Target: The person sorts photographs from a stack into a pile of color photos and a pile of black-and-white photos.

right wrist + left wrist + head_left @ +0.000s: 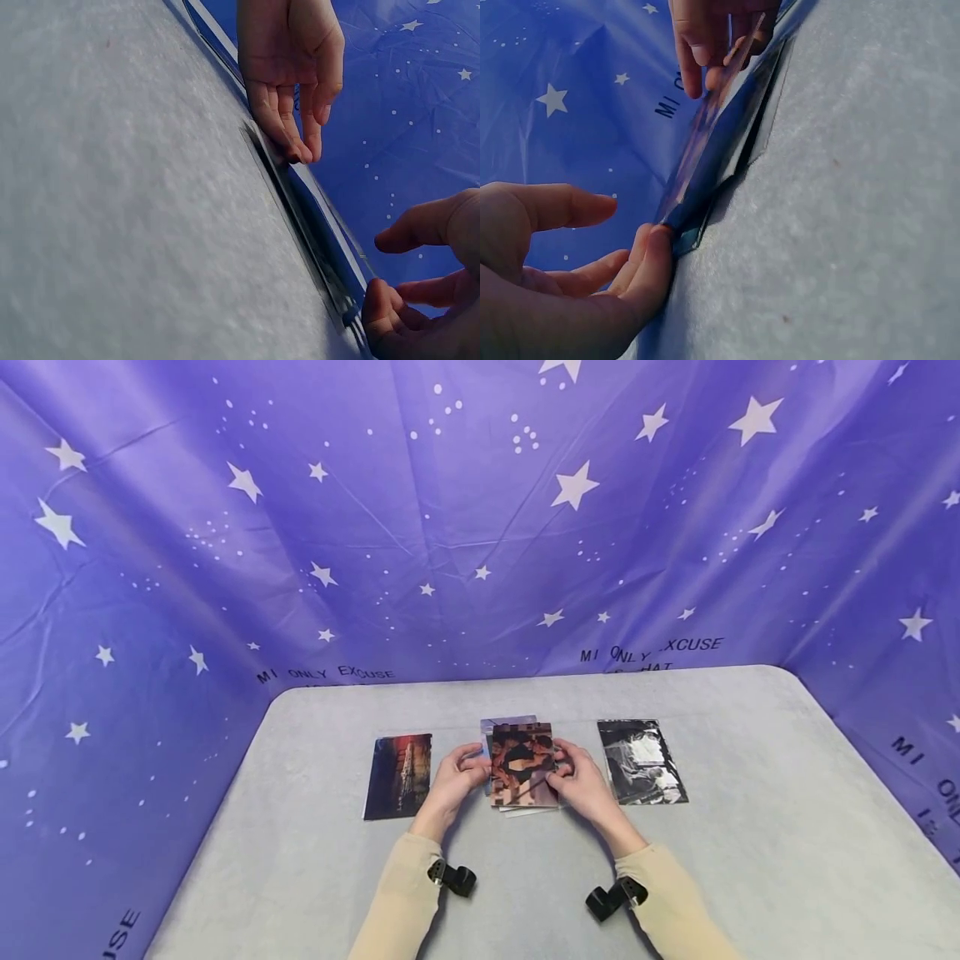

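A glossy reddish-brown picture card (520,767) lies on top of a small loose stack of cards in the middle of the table. Its upper side is tilted up from the cards (300,225) beneath, as the wrist views show. My left hand (456,781) touches the stack's left edge with its fingertips, thumb held apart from them (570,277). At the opposite edge is my right hand (583,779); its fingertips rest against the card's side and its thumb stands off (427,277). A pale bluish card (510,721) sticks out behind the top one.
A dark picture card with a lit tower (399,777) lies to the left. To the right is a shiny black-and-white picture (643,762). The grey table (300,877) meets a purple star-printed cloth (420,527) at its back and sides.
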Motion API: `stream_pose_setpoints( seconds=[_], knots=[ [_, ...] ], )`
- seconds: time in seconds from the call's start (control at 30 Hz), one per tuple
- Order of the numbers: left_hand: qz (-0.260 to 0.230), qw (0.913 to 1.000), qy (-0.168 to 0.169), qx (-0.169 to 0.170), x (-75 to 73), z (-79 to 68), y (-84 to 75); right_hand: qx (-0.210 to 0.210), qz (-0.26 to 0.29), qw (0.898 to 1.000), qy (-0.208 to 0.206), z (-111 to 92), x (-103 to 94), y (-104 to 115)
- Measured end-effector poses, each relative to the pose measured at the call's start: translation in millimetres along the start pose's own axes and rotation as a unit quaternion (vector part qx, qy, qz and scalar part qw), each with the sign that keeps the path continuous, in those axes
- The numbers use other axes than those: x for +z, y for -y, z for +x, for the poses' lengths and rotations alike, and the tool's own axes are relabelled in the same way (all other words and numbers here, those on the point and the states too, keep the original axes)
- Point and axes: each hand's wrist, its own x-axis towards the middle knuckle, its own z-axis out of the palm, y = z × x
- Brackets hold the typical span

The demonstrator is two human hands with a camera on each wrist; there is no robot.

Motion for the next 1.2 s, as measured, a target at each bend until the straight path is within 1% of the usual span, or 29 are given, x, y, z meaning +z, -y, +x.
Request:
stream_pose_setpoints(
  seconds=[0.1, 0.13, 0.2, 0.23, 0.37, 0.4, 0.43, 0.63, 0.7, 0.8, 1.0, 1.2],
  knots=[
    [-0.003, 1.0000, 0.007, -0.001, -0.7, -1.8, 1.6, 0.005, 0.013, 1.000, -0.005, 1, 3.9, -1],
    [-0.002, 1.0000, 0.007, -0.001, -0.8, -2.5, 2.1, 0.006, 0.024, 1.000, -0.004, 1, 4.9, 0],
    [-0.009, 0.9999, 0.004, -0.005, -1.0, -3.7, 3.0, 0.012, 0.055, 0.998, 0.005, -2, 3.9, 9],
    [-0.014, 0.9999, 0.004, -0.007, -1.3, -3.8, 3.3, 0.018, 0.072, 0.997, 0.012, -2, 4.5, 10],
    [-0.032, 0.9994, 0.001, -0.011, -4.5, -5.8, 3.7, 0.043, 0.142, 0.988, 0.042, -3, 5.5, 13],
    [-0.035, 0.9993, 0.000, -0.011, -5.6, -6.7, 3.3, 0.047, 0.153, 0.986, 0.046, -2, 7.1, 9],
    [-0.036, 0.9993, -0.001, -0.009, -6.8, -7.4, 3.1, 0.050, 0.163, 0.984, 0.051, -1, 8.6, 6],
    [-0.040, 0.9991, -0.008, 0.010, -12.2, -12.3, 1.4, 0.050, 0.203, 0.975, 0.073, 0, 13.7, 8],
    [-0.042, 0.9990, -0.007, 0.012, -13.7, -13.6, 1.9, 0.051, 0.213, 0.972, 0.081, -1, 15.9, 9],
    [-0.044, 0.9990, -0.006, 0.006, -16.3, -15.5, 2.0, 0.054, 0.220, 0.970, 0.090, 0, 19.1, 10],
    [-0.071, 0.9974, 0.005, -0.012, -24.2, -18.5, 2.8, 0.052, 0.208, 0.972, 0.098, 2, 22.8, 13],
    [-0.079, 0.9967, 0.006, -0.016, -32.4, -21.0, 1.3, 0.044, 0.191, 0.974, 0.116, 9, 27.1, 15]
  ],
)
